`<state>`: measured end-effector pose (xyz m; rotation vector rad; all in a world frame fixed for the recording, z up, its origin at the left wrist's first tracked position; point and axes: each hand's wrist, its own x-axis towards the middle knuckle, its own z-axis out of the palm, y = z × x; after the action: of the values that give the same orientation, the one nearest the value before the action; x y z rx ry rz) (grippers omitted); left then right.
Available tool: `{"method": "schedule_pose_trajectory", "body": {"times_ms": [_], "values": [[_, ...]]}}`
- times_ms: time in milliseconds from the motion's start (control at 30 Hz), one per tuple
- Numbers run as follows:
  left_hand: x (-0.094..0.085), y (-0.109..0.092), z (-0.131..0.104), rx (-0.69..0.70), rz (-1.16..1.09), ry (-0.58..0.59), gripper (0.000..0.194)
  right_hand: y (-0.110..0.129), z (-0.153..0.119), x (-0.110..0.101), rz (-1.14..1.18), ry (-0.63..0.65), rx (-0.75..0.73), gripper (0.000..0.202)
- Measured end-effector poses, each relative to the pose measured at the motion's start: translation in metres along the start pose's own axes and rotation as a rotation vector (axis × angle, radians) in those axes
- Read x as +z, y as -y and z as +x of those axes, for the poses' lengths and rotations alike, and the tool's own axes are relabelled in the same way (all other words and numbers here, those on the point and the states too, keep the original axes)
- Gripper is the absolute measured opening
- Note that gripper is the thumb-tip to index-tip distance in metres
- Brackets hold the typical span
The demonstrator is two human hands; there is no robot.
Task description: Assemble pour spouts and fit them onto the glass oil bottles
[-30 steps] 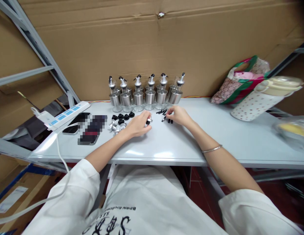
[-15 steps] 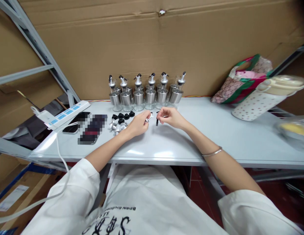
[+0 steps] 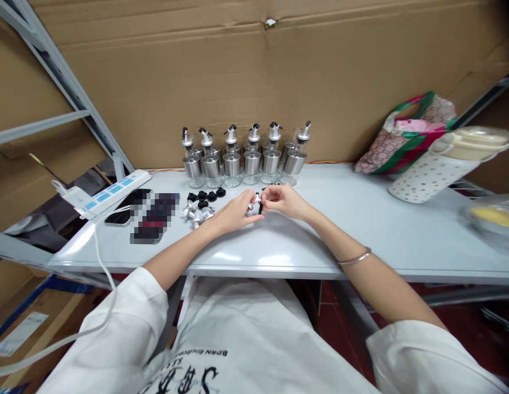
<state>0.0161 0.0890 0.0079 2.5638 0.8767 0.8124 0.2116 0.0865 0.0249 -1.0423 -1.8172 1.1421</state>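
Observation:
My left hand is closed on a silver pourer spout, partly hidden by the fingers, with its thumb stretched along the underside. Pinched in my right hand is a small black flip cap, held against the spout's tip. Both hands meet just above the table. Left of them lie several silver pourer spouts in a heap, with several black stoppers behind. A few small black pieces show partly behind my right hand.
Glass-and-steel bottles with pourers stand in rows at the back of the white table. Phones and a power strip with a white cable are at left. A dotted flask and a patterned bag stand at right.
My right hand has moved left and slightly down, bringing the black flip cap against the spout in my left hand. My left thumb has stretched out to the right.

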Motion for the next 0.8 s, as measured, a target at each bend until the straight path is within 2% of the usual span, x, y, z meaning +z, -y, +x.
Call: {"method": "schedule_pose_trajectory", "body": {"times_ms": [267, 600, 800], "values": [[-0.0008, 0.0004, -0.0005, 0.018, 0.002, 0.017, 0.032, 0.0003, 0.0006, -0.0001, 0.081, 0.002, -0.011, 0.014], [-0.0056, -0.0054, -0.0012, 0.030, -0.009, 0.029, 0.021, 0.0075, 0.0006, -0.0009, 0.178, -0.056, 0.029, 0.043], [-0.0066, -0.0001, -0.0002, 0.081, -0.039, 0.060, 0.029, 0.0048, 0.0012, -0.0022, 0.221, -0.028, 0.043, 0.046]]}}
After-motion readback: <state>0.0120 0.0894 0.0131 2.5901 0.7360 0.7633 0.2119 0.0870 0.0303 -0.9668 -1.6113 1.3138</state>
